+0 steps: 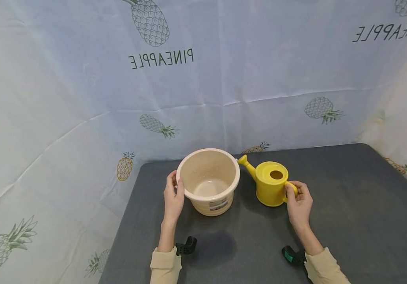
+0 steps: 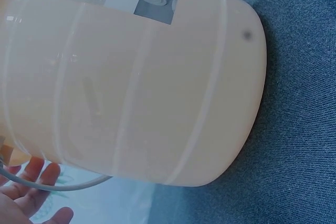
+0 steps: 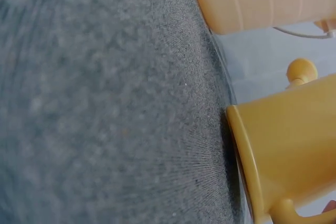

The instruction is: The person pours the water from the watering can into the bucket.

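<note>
A beige plastic bucket (image 1: 208, 173) with a printed label and a thin handle (image 2: 79, 186) stands on the dark table. My left hand (image 1: 174, 197) is at its left rim, the thumb close to the edge. In the left wrist view, the fingers (image 2: 39, 174) are spread loosely beside the bucket, with the handle passing across them. To the right, a yellow watering can (image 1: 270, 185) sits upright, its spout toward the bucket. My right hand (image 1: 300, 203) grips the can's handle (image 1: 292, 189) between thumb and curled fingers. Only a bit of that hand shows in the right wrist view.
The grey table (image 1: 348, 221) extends to the right and toward the front. Behind and to the left hangs a pale curtain (image 1: 246, 71) with pineapple prints, close to the table's back edge. Black devices are strapped to both wrists.
</note>
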`<state>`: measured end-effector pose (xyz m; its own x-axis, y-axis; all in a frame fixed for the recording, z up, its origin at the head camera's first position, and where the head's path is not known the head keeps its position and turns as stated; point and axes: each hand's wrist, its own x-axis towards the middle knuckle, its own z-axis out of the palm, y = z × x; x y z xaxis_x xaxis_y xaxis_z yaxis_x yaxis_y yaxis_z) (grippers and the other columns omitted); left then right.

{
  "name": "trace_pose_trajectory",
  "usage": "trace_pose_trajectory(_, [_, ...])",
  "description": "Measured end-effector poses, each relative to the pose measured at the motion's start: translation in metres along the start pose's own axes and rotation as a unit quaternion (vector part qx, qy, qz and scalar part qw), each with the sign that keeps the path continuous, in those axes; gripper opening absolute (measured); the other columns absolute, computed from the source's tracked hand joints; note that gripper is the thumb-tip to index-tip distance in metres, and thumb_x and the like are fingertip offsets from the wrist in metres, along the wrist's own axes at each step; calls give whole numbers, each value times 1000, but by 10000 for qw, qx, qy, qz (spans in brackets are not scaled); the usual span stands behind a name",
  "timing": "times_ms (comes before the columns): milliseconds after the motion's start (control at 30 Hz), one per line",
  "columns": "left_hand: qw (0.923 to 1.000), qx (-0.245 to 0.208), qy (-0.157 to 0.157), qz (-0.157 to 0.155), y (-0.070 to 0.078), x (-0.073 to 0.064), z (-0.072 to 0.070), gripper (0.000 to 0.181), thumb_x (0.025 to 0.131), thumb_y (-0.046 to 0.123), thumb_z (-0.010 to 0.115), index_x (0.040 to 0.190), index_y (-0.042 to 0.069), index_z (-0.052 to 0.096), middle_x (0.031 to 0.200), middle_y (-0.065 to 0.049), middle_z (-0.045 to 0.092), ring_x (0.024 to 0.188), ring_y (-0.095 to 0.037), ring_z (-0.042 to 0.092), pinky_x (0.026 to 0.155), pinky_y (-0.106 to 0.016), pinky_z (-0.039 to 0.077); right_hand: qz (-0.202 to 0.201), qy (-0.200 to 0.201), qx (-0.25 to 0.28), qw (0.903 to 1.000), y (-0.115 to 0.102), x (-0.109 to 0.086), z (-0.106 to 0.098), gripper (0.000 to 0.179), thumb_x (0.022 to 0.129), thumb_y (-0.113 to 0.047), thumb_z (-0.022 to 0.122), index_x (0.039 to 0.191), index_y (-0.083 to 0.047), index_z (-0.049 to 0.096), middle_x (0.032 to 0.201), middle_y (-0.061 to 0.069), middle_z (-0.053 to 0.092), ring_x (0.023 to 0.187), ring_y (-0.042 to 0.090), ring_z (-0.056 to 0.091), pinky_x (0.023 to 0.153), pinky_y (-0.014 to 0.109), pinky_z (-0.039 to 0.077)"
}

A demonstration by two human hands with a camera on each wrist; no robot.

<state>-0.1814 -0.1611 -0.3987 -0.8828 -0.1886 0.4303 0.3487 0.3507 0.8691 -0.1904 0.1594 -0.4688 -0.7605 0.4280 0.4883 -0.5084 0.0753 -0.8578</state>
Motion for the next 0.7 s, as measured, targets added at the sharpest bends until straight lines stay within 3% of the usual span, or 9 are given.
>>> trace_pose_trajectory(267, [10000, -29, -25, -42, 0, 0, 0, 38, 97, 4, 44, 131, -12, 39, 116, -31, 52, 95, -31, 49, 74, -20, 36, -146, 84, 466, 9988, 0, 1, 1, 19, 88, 12, 52, 99, 26, 47, 87, 7, 57, 75, 14, 54, 65, 14, 46])
trace_pose_trajectory(700, [10000, -2, 22, -26, -1, 0, 0, 37, 97, 3, 44, 131, -12, 39, 118, -30, 52, 95, -32, 50, 74, -21, 37, -397, 129, 943, 9947, -21, 12, -2, 18, 85, 16, 53, 97, 29, 46, 85, 8, 59, 75, 14, 55, 68, 14, 46])
